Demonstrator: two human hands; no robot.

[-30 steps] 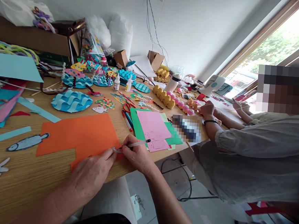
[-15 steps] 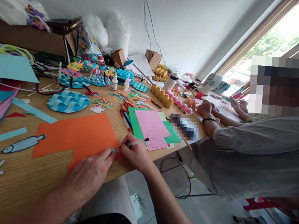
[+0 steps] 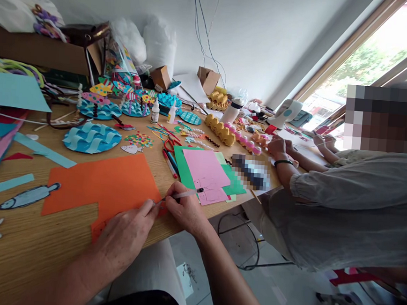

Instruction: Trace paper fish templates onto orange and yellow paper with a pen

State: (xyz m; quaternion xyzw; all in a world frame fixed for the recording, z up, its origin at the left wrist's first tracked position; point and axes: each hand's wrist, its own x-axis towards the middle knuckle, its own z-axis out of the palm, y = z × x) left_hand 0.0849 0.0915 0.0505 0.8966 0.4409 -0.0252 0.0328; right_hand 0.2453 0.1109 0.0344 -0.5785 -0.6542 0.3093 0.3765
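Observation:
My right hand (image 3: 182, 211) is closed around a pen (image 3: 189, 193) with a pale barrel and a dark end, its tip low over the near right edge of an orange sheet (image 3: 117, 178). My left hand (image 3: 129, 226) lies on that sheet with fingers together. Its thumb and forefinger pin down a small pale cutout (image 3: 156, 204), mostly covered by the fingers. Beside my right hand, a pink sheet (image 3: 207, 171) with pencil-like outlines rests on a green sheet (image 3: 181, 162). A blue fish cutout (image 3: 29, 196) touches the orange sheet's left edge.
Red-handled scissors (image 3: 172, 143), markers (image 3: 170, 163) and glue bottles (image 3: 155, 111) lie beyond the orange sheet. A blue wavy disc (image 3: 92, 137) and yellow egg-carton strip (image 3: 220, 129) stand further back. A person in a grey top (image 3: 355, 197) works at the right.
Both hands keep nearly the same place, with the pen still against the small cutout. The view has shifted slightly, and the person at the right leans a little differently.

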